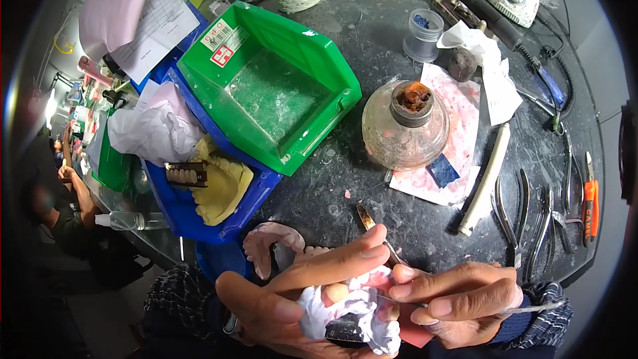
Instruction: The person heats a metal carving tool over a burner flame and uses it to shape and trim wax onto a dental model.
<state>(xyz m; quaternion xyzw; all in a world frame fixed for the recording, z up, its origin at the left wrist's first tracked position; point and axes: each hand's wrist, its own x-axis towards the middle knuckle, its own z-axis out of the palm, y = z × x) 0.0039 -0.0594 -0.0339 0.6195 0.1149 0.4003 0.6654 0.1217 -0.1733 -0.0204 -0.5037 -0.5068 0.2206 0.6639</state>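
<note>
At the bottom centre my left hand [266, 302] is wrapped round a white and pink dental model [349, 312] with a few yellowish teeth and a dark patch on it. My right hand [465, 296] pinches a thin metal tool [518, 308], whose working end lies over the model. A brown-tipped knife [365, 217] points up just beyond the fingers; its lower part is hidden. Left of the model, close to my left hand, lies a pinkish plaster arch [269, 242].
A green bin [325, 119] stands beside a blue bin [229, 226] holding a yellow cast [226, 189]. Ahead is a glass burner [405, 133] on stained paper. Pliers [508, 216], orange-handled cutters [590, 203] and a white tube [485, 183] lie right. Another person [73, 223] is far left.
</note>
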